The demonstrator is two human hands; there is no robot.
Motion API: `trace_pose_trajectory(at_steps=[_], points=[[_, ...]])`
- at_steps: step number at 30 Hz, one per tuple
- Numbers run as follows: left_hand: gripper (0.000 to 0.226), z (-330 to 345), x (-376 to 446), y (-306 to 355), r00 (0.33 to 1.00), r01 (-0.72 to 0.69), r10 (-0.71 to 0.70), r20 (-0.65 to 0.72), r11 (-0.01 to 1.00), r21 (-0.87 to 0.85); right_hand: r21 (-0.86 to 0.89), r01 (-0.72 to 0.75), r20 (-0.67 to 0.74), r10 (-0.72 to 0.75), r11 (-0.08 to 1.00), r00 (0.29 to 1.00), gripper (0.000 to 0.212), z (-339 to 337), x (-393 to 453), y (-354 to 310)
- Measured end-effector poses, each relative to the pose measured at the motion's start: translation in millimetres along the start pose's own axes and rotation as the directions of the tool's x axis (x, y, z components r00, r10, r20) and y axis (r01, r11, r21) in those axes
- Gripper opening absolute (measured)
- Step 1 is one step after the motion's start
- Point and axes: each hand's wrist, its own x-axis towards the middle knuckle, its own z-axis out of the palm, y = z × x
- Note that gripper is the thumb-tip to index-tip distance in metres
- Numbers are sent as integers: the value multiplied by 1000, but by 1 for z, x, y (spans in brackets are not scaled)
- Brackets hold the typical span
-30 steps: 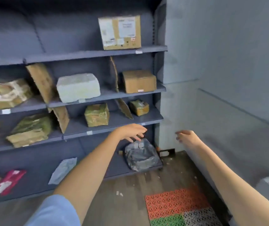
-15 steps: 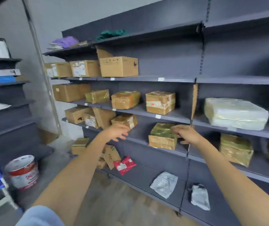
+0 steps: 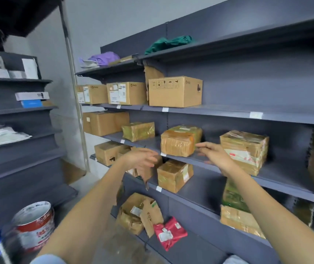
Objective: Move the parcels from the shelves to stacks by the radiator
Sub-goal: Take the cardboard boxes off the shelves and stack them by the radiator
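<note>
Fingertips [image 3: 200, 145] of the right hand [image 3: 212, 156] stretch out nearly straight and hold nothing, reaching the right face of the tape-wrapped brown cardboard parcel [image 3: 178, 142]; whether they touch it I cannot tell. That parcel is my landmark. It sits at the front edge of the dark grey metal shelf [image 3: 200, 161], within easy reach. The left hand [image 3: 142, 161] hovers low to the parcel's left, blurred, fingers loosely spread and empty, apparently placed to take the opposite side so the box can be lifted between two palms. Right of the parcel stands a larger taped carton with a red-printed label [image 3: 244, 151], close enough that the right hand works in the gap between them. Below the parcel, one shelf down, rests a smaller brown taped box [image 3: 174, 175]. I judge the pick is only starting; the radiator is out of sight.
</note>
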Motion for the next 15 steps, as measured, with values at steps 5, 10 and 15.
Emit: trace_pose_trajectory(at_steps=[5, 10, 15], points=[[41, -59, 77, 35, 999, -25, 29, -18, 982, 185, 35, 108, -54, -106, 994, 993, 24, -1, 121, -23], [43, -98, 135, 34, 999, -39, 40, -1, 965, 258, 20, 168, -62, -167, 986, 984, 24, 24, 196, -31], [40, -136, 214, 26, 991, -101, 116, -63, 974, 203, -136, 226, -166, -247, 965, 955, 42, 46, 255, -31]])
